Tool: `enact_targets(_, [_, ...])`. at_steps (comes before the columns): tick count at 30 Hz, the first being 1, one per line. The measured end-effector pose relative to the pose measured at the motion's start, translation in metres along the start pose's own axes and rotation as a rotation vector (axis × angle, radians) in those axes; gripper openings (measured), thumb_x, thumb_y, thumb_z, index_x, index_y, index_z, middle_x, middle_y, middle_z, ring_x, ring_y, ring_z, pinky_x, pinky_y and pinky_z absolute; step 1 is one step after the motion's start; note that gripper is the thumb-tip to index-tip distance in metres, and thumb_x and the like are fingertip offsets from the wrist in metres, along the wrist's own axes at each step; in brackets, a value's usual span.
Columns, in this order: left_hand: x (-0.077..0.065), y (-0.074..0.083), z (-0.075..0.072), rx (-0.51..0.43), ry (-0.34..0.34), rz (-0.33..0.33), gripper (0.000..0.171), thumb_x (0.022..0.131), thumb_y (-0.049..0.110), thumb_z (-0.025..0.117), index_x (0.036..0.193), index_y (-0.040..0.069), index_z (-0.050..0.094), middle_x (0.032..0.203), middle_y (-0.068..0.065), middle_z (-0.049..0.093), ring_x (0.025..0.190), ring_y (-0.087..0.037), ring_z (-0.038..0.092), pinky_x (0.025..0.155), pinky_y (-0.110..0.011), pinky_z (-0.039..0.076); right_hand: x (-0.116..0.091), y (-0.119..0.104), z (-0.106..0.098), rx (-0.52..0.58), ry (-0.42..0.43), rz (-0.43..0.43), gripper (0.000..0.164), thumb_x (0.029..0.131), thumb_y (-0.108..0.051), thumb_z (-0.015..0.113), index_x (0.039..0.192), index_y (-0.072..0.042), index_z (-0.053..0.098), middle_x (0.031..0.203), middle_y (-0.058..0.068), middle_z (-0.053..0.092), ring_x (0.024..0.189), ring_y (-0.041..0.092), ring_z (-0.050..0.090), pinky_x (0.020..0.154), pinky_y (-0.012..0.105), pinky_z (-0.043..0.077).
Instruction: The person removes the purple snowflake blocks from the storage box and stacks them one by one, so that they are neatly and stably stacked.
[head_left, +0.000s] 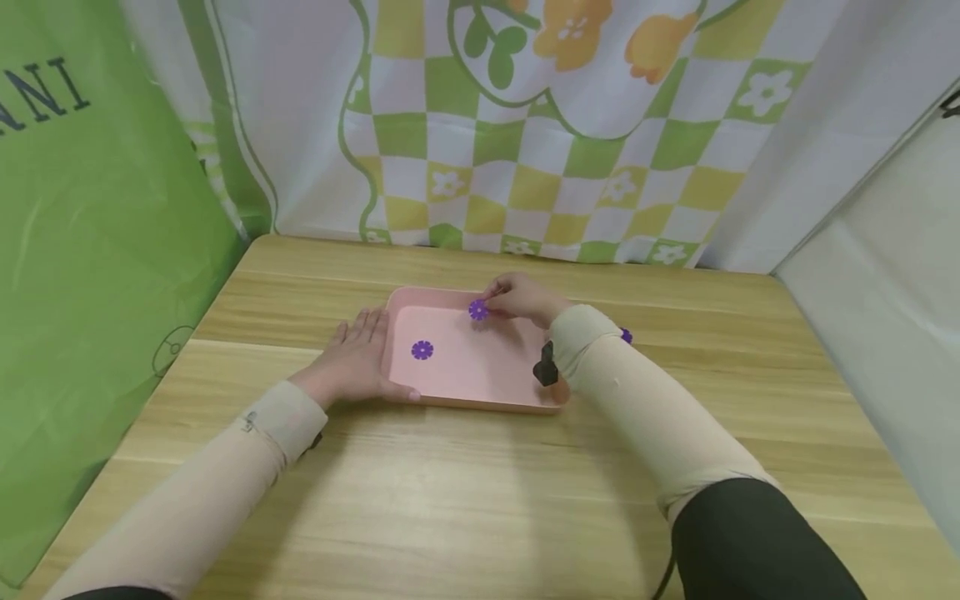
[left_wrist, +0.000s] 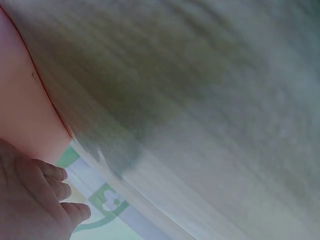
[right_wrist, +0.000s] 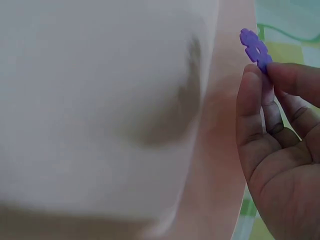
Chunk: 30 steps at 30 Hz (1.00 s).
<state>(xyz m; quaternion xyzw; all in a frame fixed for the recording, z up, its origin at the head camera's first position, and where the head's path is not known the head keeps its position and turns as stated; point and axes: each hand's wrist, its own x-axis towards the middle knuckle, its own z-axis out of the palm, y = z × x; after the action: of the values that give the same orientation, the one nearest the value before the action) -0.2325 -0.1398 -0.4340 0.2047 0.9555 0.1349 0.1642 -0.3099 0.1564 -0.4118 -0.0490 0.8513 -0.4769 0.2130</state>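
Observation:
A shallow pink tray (head_left: 480,403) sits on the wooden table. My left hand (head_left: 358,358) rests against its left side with fingers extended, the thumb along the front rim; the left wrist view shows part of this hand (left_wrist: 30,200) beside the pink wall. Over the back of the tray, my right hand (head_left: 521,298) pinches a purple notched disc (head_left: 478,310) between thumb and fingers. The right wrist view shows the disc (right_wrist: 256,49) tilted at the fingertips. Another purple notched disc (head_left: 422,350) lies flat in the tray's left part.
Right of the tray, a further purple piece (head_left: 626,336) shows partly behind the right forearm. A patterned curtain (head_left: 525,167) hangs along the table's back edge. Green fabric (head_left: 97,250) stands at the left and a white panel (head_left: 885,267) at the right.

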Motion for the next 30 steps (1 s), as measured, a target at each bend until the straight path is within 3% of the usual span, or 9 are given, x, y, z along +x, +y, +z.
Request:
enact_targets(5, [0.0, -0.001, 0.001, 0.011, 0.01, 0.008, 0.156, 0.066, 0.09, 0.069, 0.16, -0.009, -0.006, 0.168, -0.029, -0.007, 0.155, -0.043, -0.01, 0.123, -0.06, -0.007, -0.012, 0.012, -0.019, -0.053, -0.012, -0.007, 0.02, 0.102, -0.006, 0.061, 0.117, 0.007, 0.064, 0.108, 0.013, 0.067, 0.095, 0.017, 0.064, 0.092, 0.032, 0.057])
enact_targets(11, [0.0, 0.0, 0.001, 0.032, 0.019, 0.01, 0.156, 0.065, 0.093, 0.066, 0.16, -0.009, -0.004, 0.168, -0.029, -0.006, 0.155, -0.043, -0.009, 0.123, -0.06, -0.007, -0.02, 0.019, -0.033, 0.003, 0.001, 0.005, 0.017, 0.103, -0.005, 0.061, 0.116, 0.006, 0.064, 0.102, 0.01, 0.068, 0.09, 0.017, 0.064, 0.084, 0.029, 0.055])
enact_targets(17, [-0.002, 0.003, 0.0, 0.049, 0.021, 0.02, 0.154, 0.067, 0.09, 0.067, 0.16, -0.01, -0.003, 0.168, -0.029, -0.006, 0.155, -0.044, -0.008, 0.122, -0.06, -0.007, -0.03, 0.019, -0.045, 0.047, 0.011, 0.007, 0.019, 0.101, -0.001, 0.062, 0.117, 0.009, 0.064, 0.099, 0.009, 0.069, 0.09, 0.02, 0.066, 0.092, 0.039, 0.057])
enact_targets(24, [-0.003, 0.0, 0.003, 0.032, 0.034, 0.023, 0.154, 0.067, 0.09, 0.068, 0.16, -0.011, -0.002, 0.167, -0.031, -0.005, 0.154, -0.046, -0.008, 0.122, -0.061, -0.007, -0.039, 0.021, -0.068, 0.081, 0.038, -0.015, 0.022, 0.102, 0.0, 0.06, 0.12, 0.013, 0.061, 0.105, 0.012, 0.067, 0.09, 0.016, 0.065, 0.088, 0.033, 0.059])
enact_targets(30, [-0.002, 0.002, 0.001, 0.04, 0.038, 0.038, 0.153, 0.067, 0.089, 0.068, 0.16, -0.011, -0.001, 0.168, -0.031, -0.003, 0.155, -0.046, -0.006, 0.122, -0.063, -0.006, -0.053, 0.032, -0.09, 0.108, 0.07, 0.005, 0.023, 0.105, 0.0, 0.056, 0.124, 0.013, 0.057, 0.107, 0.01, 0.065, 0.094, 0.013, 0.063, 0.096, 0.036, 0.056])
